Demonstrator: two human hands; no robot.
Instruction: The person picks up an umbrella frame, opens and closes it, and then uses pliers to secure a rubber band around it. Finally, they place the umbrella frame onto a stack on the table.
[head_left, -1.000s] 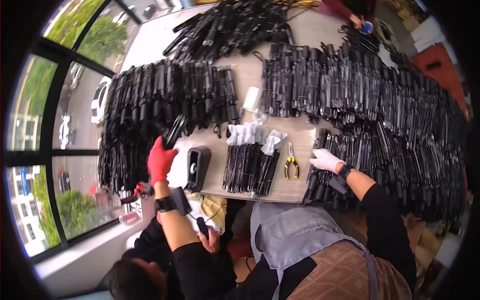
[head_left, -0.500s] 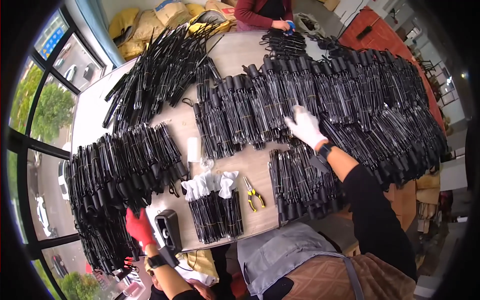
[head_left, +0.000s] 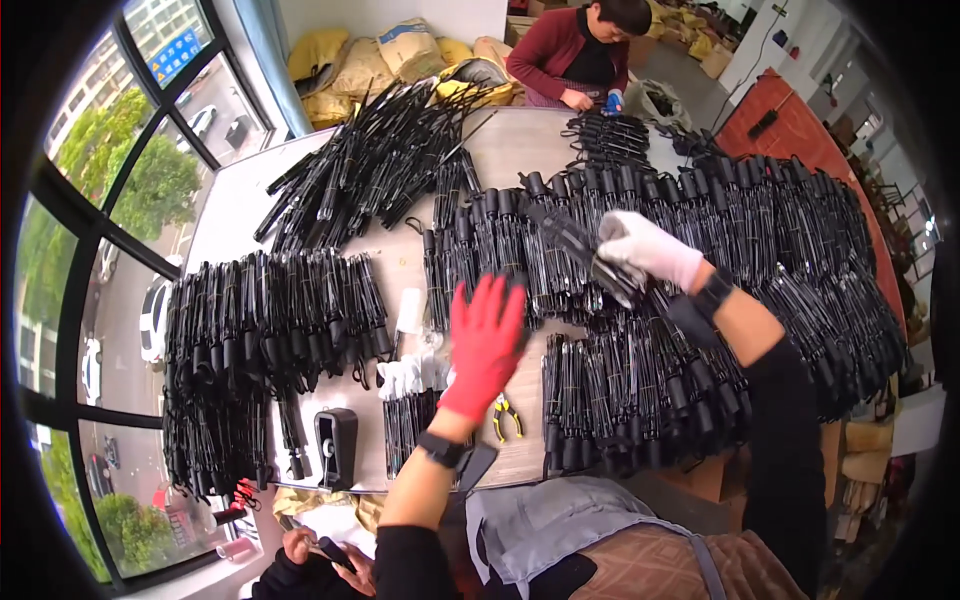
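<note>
My right hand (head_left: 652, 248), in a white glove, is closed around a black folding umbrella frame (head_left: 566, 236) above the long pile of umbrella frames (head_left: 690, 215). This frame lies slanted, its dark handle end toward the far left. My left hand (head_left: 487, 340), in a red glove, is raised over the middle of the table with its fingers stretched out. A dark shape shows along its right edge; I cannot tell what it is. Below it stands a bundle of umbrella frames with white wrapping (head_left: 412, 380), partly hidden by my left arm. Yellow-black pliers (head_left: 508, 418) lie beside it.
More umbrella frames (head_left: 270, 310) lie in rows at the left, with a loose heap (head_left: 375, 165) behind. A black device (head_left: 335, 448) stands near the table's front edge. Across the table a person (head_left: 575, 60) handles small parts; another person's hands (head_left: 330, 555) show below.
My left hand has moved right, from the left rows to the table's middle. My right hand has taken hold of an umbrella frame and lifted it. The view has tilted up slightly.
</note>
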